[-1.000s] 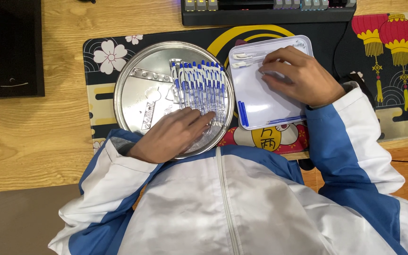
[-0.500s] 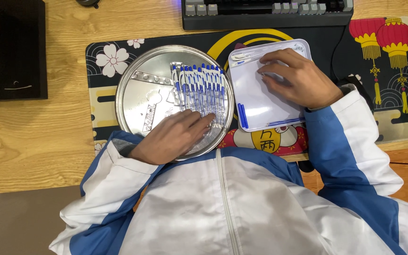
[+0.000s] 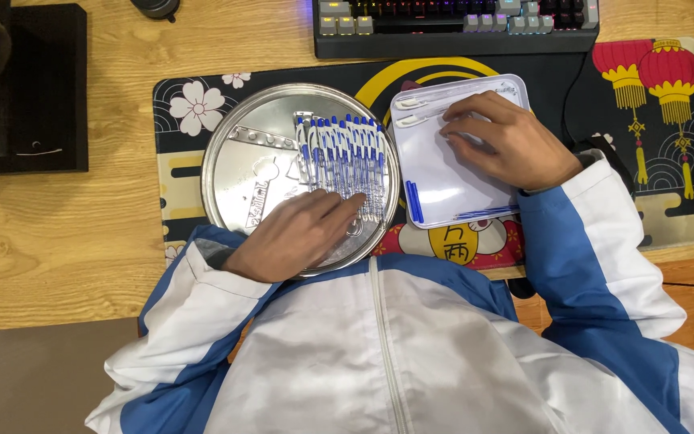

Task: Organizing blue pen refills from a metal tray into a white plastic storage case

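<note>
Pens (image 3: 345, 161), white with blue caps, lie side by side in a row on the round metal tray (image 3: 238, 173), just beyond the fingertips of the left hand (image 3: 295, 233), which rests flat and loose on the tray, touching the nearest ones. Their long axes run away from the body, caps at the far end. Roughly a dozen; an exact count is unclear. Further right, the right hand (image 3: 508, 145) rests on the white rectangular tray (image 3: 443, 185), fingers curled, whether grasping anything I cannot tell; two blue caps (image 3: 414, 201) lie below them.

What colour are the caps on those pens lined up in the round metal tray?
Blue caps on the pens, seen from the head view.
</note>
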